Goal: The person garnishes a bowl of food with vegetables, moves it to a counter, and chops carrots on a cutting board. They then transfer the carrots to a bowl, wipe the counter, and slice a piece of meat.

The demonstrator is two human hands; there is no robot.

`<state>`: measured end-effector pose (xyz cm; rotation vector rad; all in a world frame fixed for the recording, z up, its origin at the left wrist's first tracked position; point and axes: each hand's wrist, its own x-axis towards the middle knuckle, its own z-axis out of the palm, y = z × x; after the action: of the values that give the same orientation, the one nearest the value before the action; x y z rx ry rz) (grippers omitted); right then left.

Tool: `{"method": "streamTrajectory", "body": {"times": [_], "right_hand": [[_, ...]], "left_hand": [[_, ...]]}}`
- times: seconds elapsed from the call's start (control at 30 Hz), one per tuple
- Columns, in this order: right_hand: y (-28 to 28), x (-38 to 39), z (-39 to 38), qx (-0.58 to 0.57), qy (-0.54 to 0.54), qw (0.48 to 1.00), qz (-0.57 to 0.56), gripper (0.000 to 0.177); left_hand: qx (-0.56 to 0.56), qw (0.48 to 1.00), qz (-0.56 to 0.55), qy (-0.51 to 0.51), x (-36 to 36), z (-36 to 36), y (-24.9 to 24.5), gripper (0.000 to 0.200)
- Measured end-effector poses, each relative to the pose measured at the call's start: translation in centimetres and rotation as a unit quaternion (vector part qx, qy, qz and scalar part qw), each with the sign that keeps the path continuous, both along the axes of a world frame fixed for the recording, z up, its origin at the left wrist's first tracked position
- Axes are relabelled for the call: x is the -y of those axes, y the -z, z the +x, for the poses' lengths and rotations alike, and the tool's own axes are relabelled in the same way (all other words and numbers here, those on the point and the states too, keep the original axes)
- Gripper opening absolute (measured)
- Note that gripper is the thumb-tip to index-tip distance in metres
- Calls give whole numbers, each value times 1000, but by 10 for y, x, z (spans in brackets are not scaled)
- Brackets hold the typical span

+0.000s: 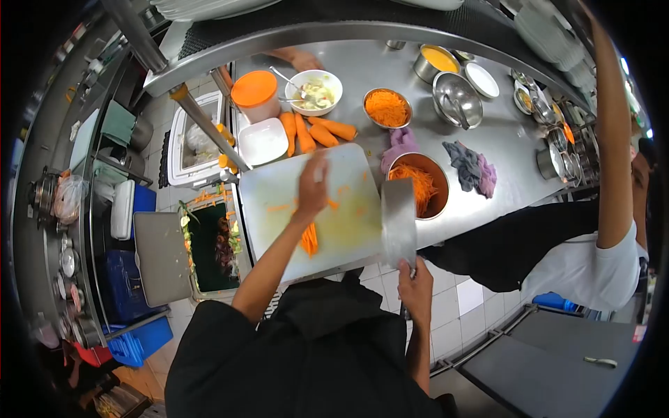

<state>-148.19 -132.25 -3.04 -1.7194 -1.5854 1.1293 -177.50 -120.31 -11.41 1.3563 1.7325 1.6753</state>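
Note:
My right hand (416,287) grips the handle of a cleaver (399,221). Its broad blade is held up at the right edge of the white cutting board (279,202), overlapping the side of a steel pot with shredded carrot (425,189) in it. Over the middle of the board is my left hand (313,187), its fingers smeared by motion. Below that hand lies a small pile of carrot strips (309,239), and stray carrot bits are scattered on the wet, yellow-stained surface. Whole peeled carrots (305,136) lie just behind the board.
Behind are an orange-lidded tub (255,96), a white bowl of food with utensils (315,102) and a bowl of grated carrot (387,109). Cloths (468,167) lie right of the pot. A scrap bin (209,244) stands left. Another person (585,272) reaches up at right.

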Motion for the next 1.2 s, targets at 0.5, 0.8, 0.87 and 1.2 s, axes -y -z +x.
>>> {"method": "streamTrajectory", "body": {"times": [0.5, 0.8, 0.87, 1.2], "right_hand": [[118, -61, -72, 340, -144, 904, 215, 39], [95, 8, -65, 204, -221, 930, 210, 41], [86, -2, -59, 179, -168, 943, 223, 33], [76, -35, -64, 128, -116, 982, 80, 26]], "left_hand": [[-36, 995, -92, -31, 104, -41, 64, 49], [-191, 968, -107, 122, 40, -99, 78, 42], [-360, 914, -100, 158, 32, -86, 90, 47], [-121, 966, -145, 177, 73, -72, 62, 29]]}}
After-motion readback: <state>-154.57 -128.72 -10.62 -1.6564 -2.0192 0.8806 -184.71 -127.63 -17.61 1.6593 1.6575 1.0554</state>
